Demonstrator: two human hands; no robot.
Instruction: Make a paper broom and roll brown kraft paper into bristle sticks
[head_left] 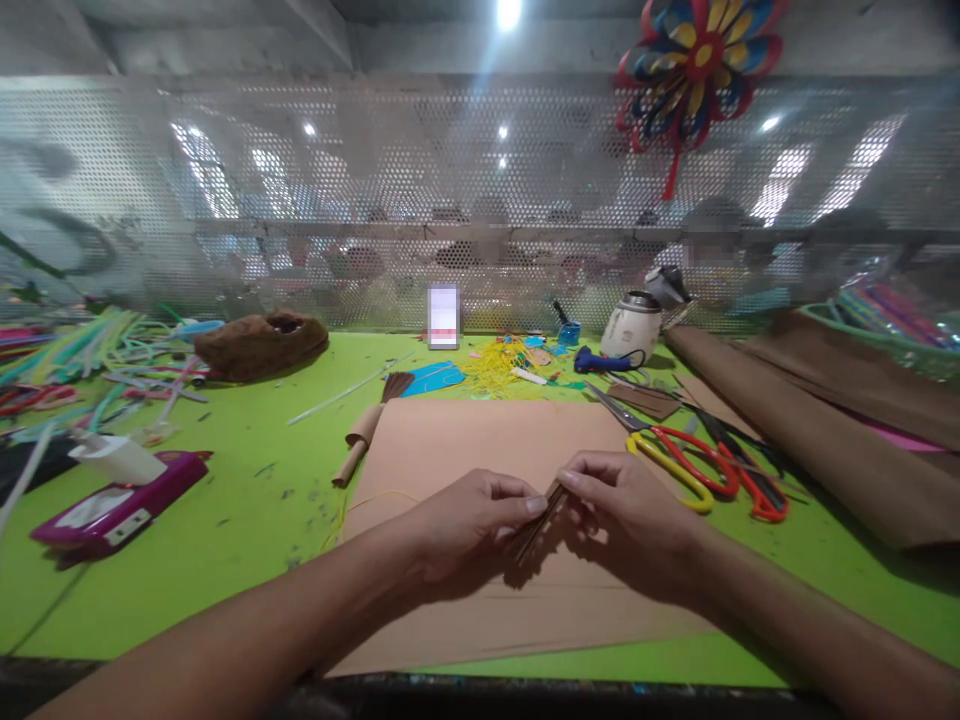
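Observation:
Between my two hands, above a large tan sheet of paper (480, 440), is a small bundle of thin dark brown strips (529, 545). Its lower end fans out a little. My left hand (480, 515) pinches the bundle from the left with thumb and fingers. On its upper end sit the thumb and fingertips of my right hand (626, 500), also closed on it. The paper lies flat under both wrists. Right of my right hand lie scissors with red and yellow handles (679, 475), their blades pointing to the upper left.
A purple power strip (124, 505) with a white plug lies left. Rolled brown paper (352, 460) rests by the sheet's left edge. Behind are a glue gun (607, 360), a white jug (630, 325), a phone (443, 316) and yellow shreds (506, 365). Brown paper rolls (810, 430) lie right.

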